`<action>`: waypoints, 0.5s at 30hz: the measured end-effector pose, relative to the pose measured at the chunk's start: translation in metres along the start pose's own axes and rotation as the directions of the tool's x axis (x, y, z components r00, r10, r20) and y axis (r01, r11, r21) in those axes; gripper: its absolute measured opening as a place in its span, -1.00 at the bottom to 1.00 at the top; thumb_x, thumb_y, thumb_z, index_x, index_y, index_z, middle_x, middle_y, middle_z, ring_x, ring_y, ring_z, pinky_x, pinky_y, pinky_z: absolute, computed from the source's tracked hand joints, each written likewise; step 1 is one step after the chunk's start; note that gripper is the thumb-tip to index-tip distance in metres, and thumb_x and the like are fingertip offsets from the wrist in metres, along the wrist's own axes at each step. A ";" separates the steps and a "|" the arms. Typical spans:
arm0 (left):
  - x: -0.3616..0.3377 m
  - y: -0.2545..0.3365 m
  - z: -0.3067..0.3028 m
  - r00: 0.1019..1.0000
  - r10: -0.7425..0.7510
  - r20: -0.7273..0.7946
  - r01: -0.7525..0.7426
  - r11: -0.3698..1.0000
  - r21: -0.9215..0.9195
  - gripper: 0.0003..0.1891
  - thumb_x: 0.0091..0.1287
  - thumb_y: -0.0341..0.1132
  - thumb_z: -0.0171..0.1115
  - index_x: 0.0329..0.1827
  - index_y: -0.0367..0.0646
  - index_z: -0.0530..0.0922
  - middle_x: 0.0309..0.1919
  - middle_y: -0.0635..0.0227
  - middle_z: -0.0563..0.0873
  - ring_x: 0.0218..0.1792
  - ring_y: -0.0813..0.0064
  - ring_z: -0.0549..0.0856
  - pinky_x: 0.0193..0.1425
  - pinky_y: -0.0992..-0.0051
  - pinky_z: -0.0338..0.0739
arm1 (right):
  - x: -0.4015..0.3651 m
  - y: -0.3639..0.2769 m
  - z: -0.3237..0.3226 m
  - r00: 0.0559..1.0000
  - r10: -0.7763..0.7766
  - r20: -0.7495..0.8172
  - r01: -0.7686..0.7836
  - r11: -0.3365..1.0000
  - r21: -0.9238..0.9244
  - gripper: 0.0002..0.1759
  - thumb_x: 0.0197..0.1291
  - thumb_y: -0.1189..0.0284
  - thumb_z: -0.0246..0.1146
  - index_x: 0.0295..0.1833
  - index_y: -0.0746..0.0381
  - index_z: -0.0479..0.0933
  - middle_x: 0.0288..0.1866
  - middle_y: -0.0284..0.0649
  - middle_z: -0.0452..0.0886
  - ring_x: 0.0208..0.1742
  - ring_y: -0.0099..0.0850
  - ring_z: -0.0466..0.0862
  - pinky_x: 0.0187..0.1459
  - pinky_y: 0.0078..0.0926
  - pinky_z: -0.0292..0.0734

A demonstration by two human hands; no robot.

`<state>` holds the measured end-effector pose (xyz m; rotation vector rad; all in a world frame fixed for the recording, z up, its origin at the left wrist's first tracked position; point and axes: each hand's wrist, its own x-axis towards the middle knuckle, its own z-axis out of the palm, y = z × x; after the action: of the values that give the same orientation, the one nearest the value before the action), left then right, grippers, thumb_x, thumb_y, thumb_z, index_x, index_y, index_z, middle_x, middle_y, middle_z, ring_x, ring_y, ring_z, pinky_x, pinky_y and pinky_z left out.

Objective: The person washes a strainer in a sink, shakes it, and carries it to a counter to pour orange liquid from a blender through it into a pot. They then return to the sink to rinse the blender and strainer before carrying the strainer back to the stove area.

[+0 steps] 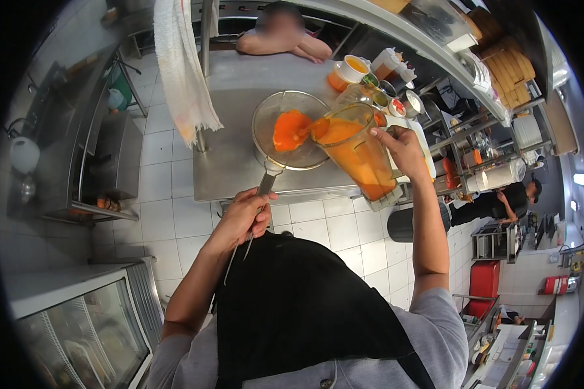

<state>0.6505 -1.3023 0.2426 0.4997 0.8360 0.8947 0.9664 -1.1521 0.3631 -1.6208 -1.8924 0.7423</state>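
Observation:
My left hand [243,217] is closed round the handle of a wire-mesh strainer [261,133], whose round bowl is over the steel table [230,172]. In my right hand [402,150] is a clear blender jar [357,155], gripped by its handle and tilted to the left over the strainer's rim. Orange sauce [292,129] runs from the jar's lip and pools in the middle of the mesh. More of the sauce fills much of the jar. Whatever is under the strainer is hidden.
Tubs of orange liquid [355,67], squeeze bottles [389,61] and small bowls of food [396,107] stand at the table's right. A towel [183,71] hangs at the left. One person [282,35] leans on the far edge; another [506,201] stands at right.

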 end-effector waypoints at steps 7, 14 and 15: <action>0.000 0.003 0.002 1.000 0.002 -0.005 -0.002 1.000 -0.003 -0.78 0.47 -0.40 -0.11 0.03 -0.33 0.42 -0.66 0.47 0.31 -0.78 0.64 0.29 -0.72 0.52 0.17 | -0.003 -0.016 -0.003 1.000 0.016 0.027 -0.017 1.000 0.009 -0.51 0.23 0.11 0.38 -0.42 0.38 0.57 -0.52 -0.44 0.48 -0.46 -0.66 0.34 -0.45 -0.57 0.24; 0.001 0.004 0.001 1.000 0.015 0.003 -0.015 1.000 0.003 -0.79 0.47 -0.40 -0.11 0.02 -0.33 0.42 -0.65 0.47 0.31 -0.78 0.64 0.29 -0.72 0.52 0.17 | 0.007 0.001 -0.004 0.999 -0.029 -0.023 0.028 0.998 -0.064 -0.42 0.16 0.06 0.42 -0.33 0.50 0.61 -0.64 -0.35 0.45 -0.57 -0.62 0.35 -0.49 -0.50 0.32; 0.000 0.005 0.002 1.000 0.011 0.003 -0.011 1.000 0.002 -0.79 0.47 -0.40 -0.11 0.02 -0.33 0.42 -0.65 0.47 0.31 -0.78 0.64 0.29 -0.72 0.52 0.16 | 0.006 -0.001 -0.004 0.999 -0.030 -0.023 0.028 0.998 -0.064 -0.42 0.16 0.06 0.42 -0.33 0.50 0.61 -0.64 -0.35 0.45 -0.57 -0.62 0.35 -0.49 -0.50 0.32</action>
<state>0.6497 -1.2995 0.2464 0.5079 0.8323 0.9030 0.9678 -1.1461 0.3663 -1.6300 -1.9367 0.6536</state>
